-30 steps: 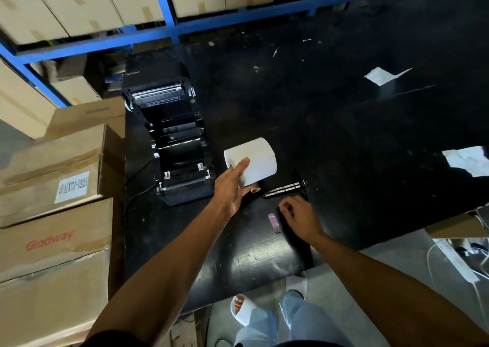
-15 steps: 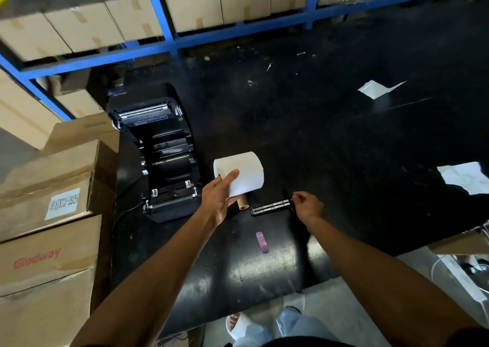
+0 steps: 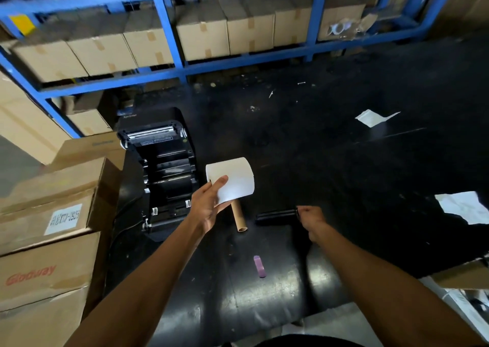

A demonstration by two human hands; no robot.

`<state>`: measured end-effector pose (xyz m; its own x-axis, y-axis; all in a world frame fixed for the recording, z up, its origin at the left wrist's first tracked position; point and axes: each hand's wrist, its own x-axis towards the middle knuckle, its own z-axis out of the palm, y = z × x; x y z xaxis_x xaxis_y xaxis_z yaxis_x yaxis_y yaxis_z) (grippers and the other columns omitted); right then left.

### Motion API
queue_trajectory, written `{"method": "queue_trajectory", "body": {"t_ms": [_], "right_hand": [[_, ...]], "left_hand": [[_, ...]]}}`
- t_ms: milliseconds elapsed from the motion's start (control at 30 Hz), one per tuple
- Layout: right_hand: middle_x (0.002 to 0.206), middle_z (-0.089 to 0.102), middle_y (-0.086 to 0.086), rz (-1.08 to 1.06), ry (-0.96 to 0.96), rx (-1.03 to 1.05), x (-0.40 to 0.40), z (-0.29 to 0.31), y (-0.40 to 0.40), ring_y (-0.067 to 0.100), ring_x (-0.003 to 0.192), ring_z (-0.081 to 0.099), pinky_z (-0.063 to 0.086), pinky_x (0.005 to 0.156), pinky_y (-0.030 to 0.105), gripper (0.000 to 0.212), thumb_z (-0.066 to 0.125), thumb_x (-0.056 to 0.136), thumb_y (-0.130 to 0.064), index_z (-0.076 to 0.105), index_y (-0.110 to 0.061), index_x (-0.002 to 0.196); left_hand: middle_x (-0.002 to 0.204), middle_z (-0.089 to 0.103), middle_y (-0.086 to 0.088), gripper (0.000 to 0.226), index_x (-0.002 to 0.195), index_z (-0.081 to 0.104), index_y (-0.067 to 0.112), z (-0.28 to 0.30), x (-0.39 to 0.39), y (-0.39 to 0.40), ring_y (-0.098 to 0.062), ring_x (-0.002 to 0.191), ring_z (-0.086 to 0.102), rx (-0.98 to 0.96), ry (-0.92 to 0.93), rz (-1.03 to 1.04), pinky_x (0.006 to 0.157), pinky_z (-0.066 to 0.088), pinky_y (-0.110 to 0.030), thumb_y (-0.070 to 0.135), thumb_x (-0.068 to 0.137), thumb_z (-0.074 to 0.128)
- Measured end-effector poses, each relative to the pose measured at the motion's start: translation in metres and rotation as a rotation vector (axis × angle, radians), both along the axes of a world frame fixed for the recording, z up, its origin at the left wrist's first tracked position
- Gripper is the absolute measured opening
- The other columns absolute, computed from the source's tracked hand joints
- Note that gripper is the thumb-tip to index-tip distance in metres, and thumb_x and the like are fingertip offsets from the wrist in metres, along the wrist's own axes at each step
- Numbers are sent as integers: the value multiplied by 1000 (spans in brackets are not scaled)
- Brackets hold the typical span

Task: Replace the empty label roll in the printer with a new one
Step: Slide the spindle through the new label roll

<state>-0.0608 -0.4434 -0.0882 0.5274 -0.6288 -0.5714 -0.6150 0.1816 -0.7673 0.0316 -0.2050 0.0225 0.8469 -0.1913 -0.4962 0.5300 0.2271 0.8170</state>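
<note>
The black label printer (image 3: 164, 177) stands open at the left of the black table, its roll bay showing no roll. Just right of it my left hand (image 3: 209, 206) holds a new white label roll (image 3: 232, 180) by its near end. Below the roll an empty brown cardboard core (image 3: 239, 218) lies on the table. My right hand (image 3: 309, 215) grips the right end of a black spindle rod (image 3: 275, 217), which lies level just right of the core.
A small purple piece (image 3: 259, 266) lies on the table (image 3: 344, 166) near the front edge. White paper scraps (image 3: 373, 118) sit at the right. Cardboard boxes (image 3: 47, 227) are stacked at the left. Blue shelving (image 3: 169, 29) with boxes runs along the back.
My right hand moved from near the purple piece up to the spindle's right end and took hold of it. The spindle has turned, hiding its metal side. My left hand kept holding the roll.
</note>
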Motion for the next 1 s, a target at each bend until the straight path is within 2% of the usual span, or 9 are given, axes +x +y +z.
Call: {"method": "queue_trajectory", "body": {"t_ms": [100, 200, 300, 400, 567, 667, 800, 867, 1000], "right_hand": [[77, 63, 8, -62, -124, 163, 11, 26, 3, 16, 65, 54, 47, 57, 28, 23, 49, 94, -3, 69, 1, 105], [76, 59, 6, -138, -277, 311, 24, 59, 8, 13, 62, 52, 49, 46, 19, 28, 43, 97, 0, 64, 1, 115], [86, 61, 5, -184, -413, 402, 38, 88, 13, 11, 70, 53, 49, 56, 16, 28, 41, 99, 0, 61, 3, 117], [107, 64, 10, -169, -491, 458, 56, 105, 18, 11, 81, 58, 49, 72, 19, 30, 43, 100, -3, 60, 1, 124], [115, 66, 6, -54, -510, 456, 79, 120, 28, 11, 98, 62, 49, 76, 19, 29, 45, 100, -8, 62, -5, 123], [114, 66, 5, -20, -506, 425, 85, 123, 34, 11, 100, 62, 49, 78, 19, 28, 44, 100, -7, 62, -6, 122], [121, 65, 6, 6, -486, 386, 91, 118, 37, 17, 113, 61, 50, 91, 24, 30, 45, 99, -8, 61, -7, 124], [123, 65, 6, 25, -466, 364, 94, 115, 37, 18, 116, 60, 49, 96, 27, 30, 46, 99, -9, 62, -8, 125], [122, 67, 6, 76, -470, 287, 101, 112, 39, 16, 110, 63, 51, 85, 23, 31, 44, 100, -11, 62, -10, 125]], "left_hand": [[117, 70, -11, 26, 110, 67, 11, 7, 10, 7, -29, 113, 64, -89, 10, -7, 98, 52, -50, 21, 86, 73], [124, 65, -14, 31, 118, 62, 11, 14, 18, 14, -31, 117, 60, -245, 36, 8, 101, 48, -53, 22, 90, 68], [128, 62, -15, 30, 119, 59, 11, 20, 25, 19, -34, 121, 57, -334, 28, 7, 103, 46, -57, 23, 92, 65], [130, 60, -16, 32, 121, 58, 11, 26, 33, 27, -35, 123, 56, -334, 1, -13, 103, 46, -59, 21, 92, 64], [132, 58, -19, 37, 123, 55, 8, 33, 42, 36, -38, 122, 57, -258, -13, -61, 104, 44, -59, 19, 90, 67], [135, 57, -19, 51, 133, 48, 8, 33, 44, 39, -38, 120, 58, -233, -38, -58, 100, 49, -58, 20, 88, 69], [138, 51, -20, 69, 141, 37, 12, 33, 47, 42, -40, 121, 58, -244, -49, -11, 90, 55, -58, 21, 83, 75], [137, 50, -18, 69, 141, 35, 17, 34, 49, 44, -40, 121, 56, -250, -45, 2, 91, 54, -60, 19, 84, 74], [140, 52, -14, 61, 138, 48, 25, 33, 52, 51, -38, 126, 53, -230, -104, -100, 97, 50, -59, 22, 83, 74]]}}
